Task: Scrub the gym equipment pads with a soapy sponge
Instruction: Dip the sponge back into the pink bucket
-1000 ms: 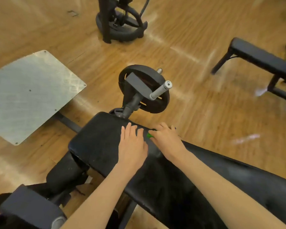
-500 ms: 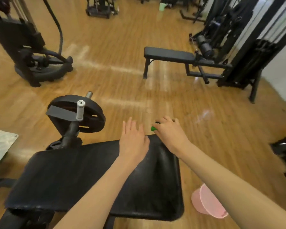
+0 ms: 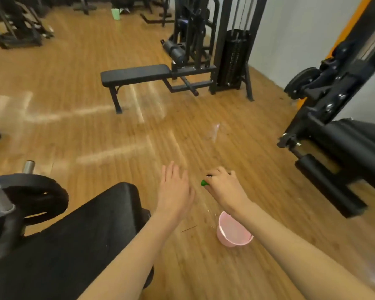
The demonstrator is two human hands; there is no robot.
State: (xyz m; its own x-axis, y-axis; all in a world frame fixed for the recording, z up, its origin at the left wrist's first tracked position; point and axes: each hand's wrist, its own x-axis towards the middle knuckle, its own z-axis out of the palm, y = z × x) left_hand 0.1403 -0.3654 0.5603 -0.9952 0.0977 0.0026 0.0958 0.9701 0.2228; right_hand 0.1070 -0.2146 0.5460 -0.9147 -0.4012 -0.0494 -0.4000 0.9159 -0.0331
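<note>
Both hands have come off the black pad [image 3: 78, 239] since a second ago; then they were flat on it, now they hang out past its right end over the wood floor [image 3: 139, 137]. My left hand [image 3: 174, 191] is open, fingers straight and together, holding nothing. My right hand [image 3: 222, 187] has its fingers curled round the sponge [image 3: 203, 183]; only a small green corner pokes out at the thumb side, the rest is hidden in the fist, so I'm guessing a bit at how it's gripped. The view has also swung right, bringing in the pink bucket [image 3: 230, 241] on the floor, just below and beside my right wrist. I read this as a break in scrubbing: the sponge is likely headed to the bucket for a dip or rinse. The pad is dark and blurred, so I can't tell how much suds or dirt is left. A flat bench [image 3: 136, 75] stands further off, probably next.
</note>
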